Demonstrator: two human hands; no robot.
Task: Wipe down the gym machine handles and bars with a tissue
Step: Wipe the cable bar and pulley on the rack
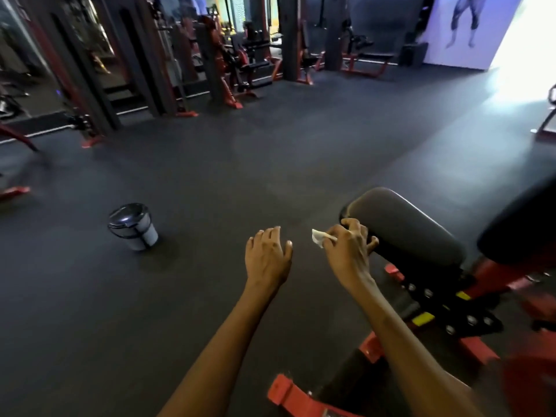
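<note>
The person's right hand [349, 251] is curled shut around a small crumpled white tissue [319, 237], which pokes out of the fist toward nine o'clock, pinched between thumb and forefinger. The fingertips of that hand rest against the near end of a black padded vinyl seat cushion [403, 233] that lies at about three o'clock from the knuckles, mounted on a red steel machine frame [478, 287] with black bolted plates. The left hand [266, 255] hovers empty just beside the right at its nine o'clock, palm down, fingers loosely spread and holding nothing; it is clear of the tissue. Farther out at nine o'clock from both hands, a small grey bin with a shiny black domed lid [132, 226] stands on the dark rubber gym floor [240, 164]. More red-and-black exercise machines [237, 64] line the far side at twelve o'clock.
</note>
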